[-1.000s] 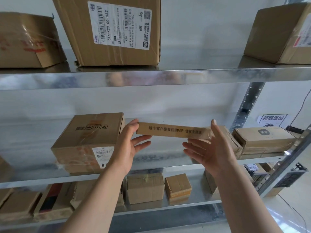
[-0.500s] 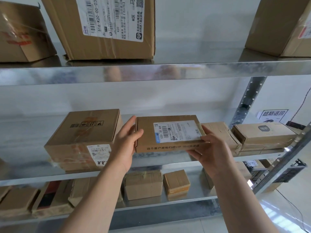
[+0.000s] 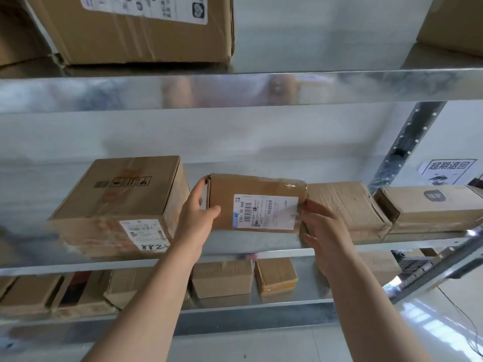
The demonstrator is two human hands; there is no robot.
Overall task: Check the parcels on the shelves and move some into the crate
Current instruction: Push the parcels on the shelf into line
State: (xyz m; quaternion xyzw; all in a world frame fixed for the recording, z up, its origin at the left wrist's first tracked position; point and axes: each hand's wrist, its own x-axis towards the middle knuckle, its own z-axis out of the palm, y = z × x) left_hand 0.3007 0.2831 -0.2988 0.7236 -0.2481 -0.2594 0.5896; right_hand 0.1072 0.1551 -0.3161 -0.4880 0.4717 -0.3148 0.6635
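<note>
A flat cardboard parcel (image 3: pixel 251 188) stands on its long edge on the middle shelf (image 3: pixel 248 253), its white barcode label (image 3: pixel 265 211) facing me. My left hand (image 3: pixel 197 215) grips the parcel's left end, thumb across the front and fingers behind. My right hand (image 3: pixel 326 231) holds the right end, with the thumb at the upper part of the edge and the fingers by the lower corner. No crate is in view.
A large labelled box (image 3: pixel 122 194) stands just left of the parcel. A crumpled box (image 3: pixel 345 202) and a flat box (image 3: pixel 431 205) lie to its right. A big box (image 3: pixel 141 35) sits on the upper shelf, and several small boxes (image 3: pixel 222 279) on the lower one.
The parcel was turned from edge-on and level to label facing me, and it has come down onto the middle shelf between the neighbouring boxes. Both hands stayed at its ends.
</note>
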